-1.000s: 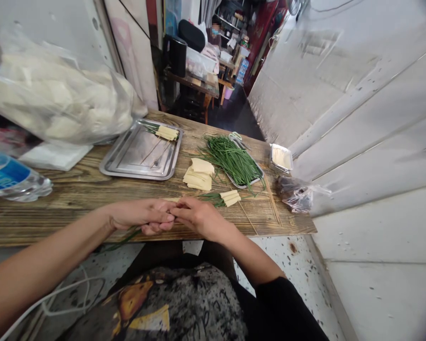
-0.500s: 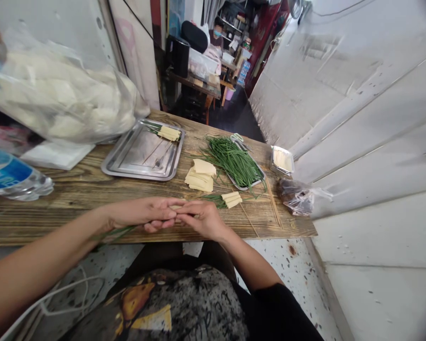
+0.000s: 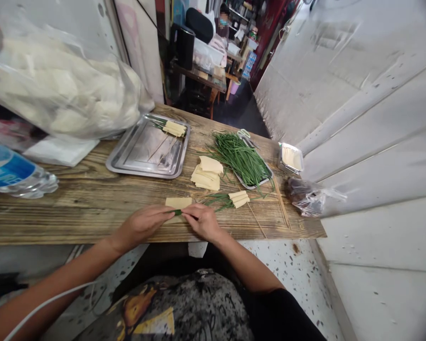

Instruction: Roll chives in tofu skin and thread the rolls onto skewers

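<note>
My left hand and my right hand meet at the near edge of the wooden table. Their fingertips pinch a few green chive stalks that lie across a pale tofu-skin sheet. Both hands are closed on the stalks. Just right of them lies a finished roll bundle with chive ends sticking out. A stack of tofu-skin sheets sits behind, beside a small tray heaped with chives.
A steel tray at the back left holds one roll and some skewers. Loose bamboo skewers lie at the right near a plastic bag and a foil tub. A water bottle and a big bag fill the left.
My hands have drawn closer to the table's near edge, uncovering the tofu-skin sheet. The long chive that trailed off the left edge is gone from view. The camera tilted slightly.
</note>
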`<action>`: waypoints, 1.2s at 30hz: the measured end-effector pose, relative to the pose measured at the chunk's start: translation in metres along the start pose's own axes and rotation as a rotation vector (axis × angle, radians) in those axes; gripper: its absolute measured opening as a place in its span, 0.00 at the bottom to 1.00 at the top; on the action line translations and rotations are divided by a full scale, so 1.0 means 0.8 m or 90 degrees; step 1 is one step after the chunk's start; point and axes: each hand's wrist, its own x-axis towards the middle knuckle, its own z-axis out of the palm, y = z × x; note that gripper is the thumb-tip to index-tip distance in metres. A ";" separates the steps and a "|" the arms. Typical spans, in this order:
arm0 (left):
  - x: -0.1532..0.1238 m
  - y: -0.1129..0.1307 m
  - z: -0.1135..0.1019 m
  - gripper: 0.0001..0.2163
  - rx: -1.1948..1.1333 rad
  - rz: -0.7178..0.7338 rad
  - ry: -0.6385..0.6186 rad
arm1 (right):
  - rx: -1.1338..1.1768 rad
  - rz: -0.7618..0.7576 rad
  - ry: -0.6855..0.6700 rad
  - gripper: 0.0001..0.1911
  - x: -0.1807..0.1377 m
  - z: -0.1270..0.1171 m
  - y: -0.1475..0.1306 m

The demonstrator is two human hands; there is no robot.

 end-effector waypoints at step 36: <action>0.006 -0.004 0.009 0.13 0.334 0.300 0.020 | -0.050 -0.023 0.091 0.17 -0.023 -0.074 0.015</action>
